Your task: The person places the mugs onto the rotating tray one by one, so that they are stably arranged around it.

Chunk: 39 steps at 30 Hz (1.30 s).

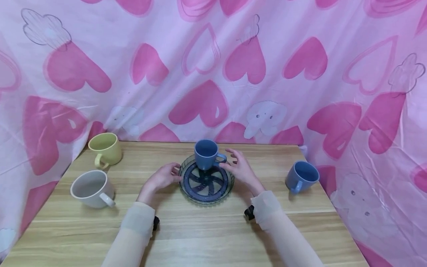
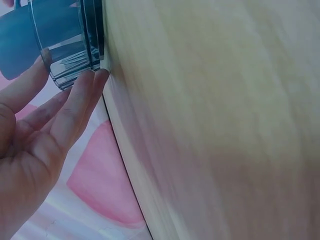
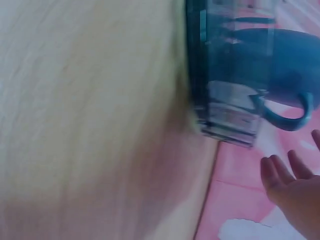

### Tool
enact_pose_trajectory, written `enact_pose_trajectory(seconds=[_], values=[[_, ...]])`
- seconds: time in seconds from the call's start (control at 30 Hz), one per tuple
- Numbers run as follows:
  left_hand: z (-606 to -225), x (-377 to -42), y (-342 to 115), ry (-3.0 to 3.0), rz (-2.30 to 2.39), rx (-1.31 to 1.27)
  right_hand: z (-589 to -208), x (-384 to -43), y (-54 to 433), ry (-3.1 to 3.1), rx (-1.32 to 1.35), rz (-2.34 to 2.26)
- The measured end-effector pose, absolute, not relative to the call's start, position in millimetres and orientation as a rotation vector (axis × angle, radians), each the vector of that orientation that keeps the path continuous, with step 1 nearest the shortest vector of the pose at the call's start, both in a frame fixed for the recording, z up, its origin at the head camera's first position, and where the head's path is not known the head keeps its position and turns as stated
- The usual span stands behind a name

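Note:
A round clear glass dish (image 1: 207, 202) with a dark blue swirl pattern inside rests on the table. Toward its back side stands a blue mug (image 1: 204, 157), its handle pointing right. My left hand (image 1: 163, 175) is at the dish's left edge; in the left wrist view its thumb and fingertips (image 2: 85, 82) meet the glass wall, fingers fairly straight. My right hand (image 1: 241, 168) is by the mug's handle, fingers spread and loosely bent, holding nothing. The right wrist view shows a gap between that hand (image 3: 295, 187) and the mug handle (image 3: 290, 122).
On the left of the wooden table (image 1: 200, 237) stand a yellow-green mug (image 1: 108, 150) and a wide white mug (image 1: 91, 191). Another blue mug (image 1: 301, 178) is near the right edge. A pink heart-patterned cloth (image 1: 200, 104) hangs behind and beside the table.

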<state>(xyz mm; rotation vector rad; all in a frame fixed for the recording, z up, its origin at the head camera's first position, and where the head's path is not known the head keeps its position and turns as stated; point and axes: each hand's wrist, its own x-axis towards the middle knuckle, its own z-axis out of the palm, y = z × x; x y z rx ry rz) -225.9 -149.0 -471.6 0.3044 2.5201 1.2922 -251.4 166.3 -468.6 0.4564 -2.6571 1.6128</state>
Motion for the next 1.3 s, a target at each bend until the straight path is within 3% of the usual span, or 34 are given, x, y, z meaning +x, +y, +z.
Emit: enact_pose_trajectory(seconds=[0.27,0.6,0.8,1.0,1.3], values=[[-467.7,-222.8,-142.7,2.534,1.202,0.354,-446.5,-225.8,183.9,-2.628,0.368,1.397],[-461.7,-214.8,-140.9,2.581,1.119,0.340,-439.0,-193.4,220.2,-2.470,0.229,1.577],[-460.4,-211.4,-139.7,2.597,1.124,0.379,-432.9,-178.6,240.2,-2.543,0.163,1.290],[-459.2,-206.0,-139.1,2.591,1.138,0.357,-436.5,-173.3,256.7,-2.440,0.133,1.057],[-460.1,-206.5,-138.7,2.564,1.159,0.374,-453.7,-161.5,295.3,-2.207,-0.175,0.964]])
